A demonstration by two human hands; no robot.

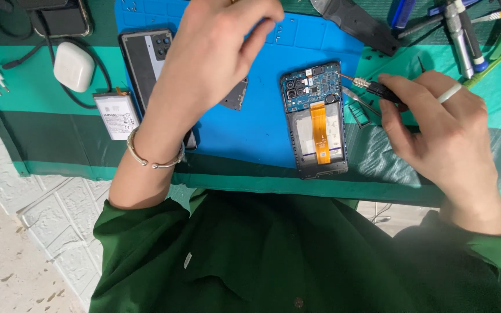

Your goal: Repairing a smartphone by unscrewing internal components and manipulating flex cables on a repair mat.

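Presently, head view, the only one supplied. An opened phone [316, 119] lies on the blue work mat [262, 124], back cover off, circuit board toward the far end and an orange flex ribbon [319, 132] running down its middle. Its long axis runs away from the person, nearly square to the near mat edge.

The right hand [445, 124] pinches a small screwdriver [372, 88] between thumb and forefinger, remaining fingers curled behind; a white ring sits on one finger. The phone lies to the left of those fingers, and the driver's tip points left at the upper right corner of the board, touching or just short of it; contact cannot be confirmed. This hand is clearly the nearer one to the phone.

The left hand [218, 46] is raised above the mat, fingers bent and drawn together as if nipping something small; whatever sits between the fingertips is not visible, so I cannot tell whether it holds anything. A metal bangle circles its wrist.

The left forearm covers most of a second phone [146, 61] lying camera side up, and part of a dark loose plate [236, 95]. A detached battery [116, 115] lies off the mat to the left, near a white earbud case [74, 66]. Tools [462, 32] at top right are cut off by the frame edge.
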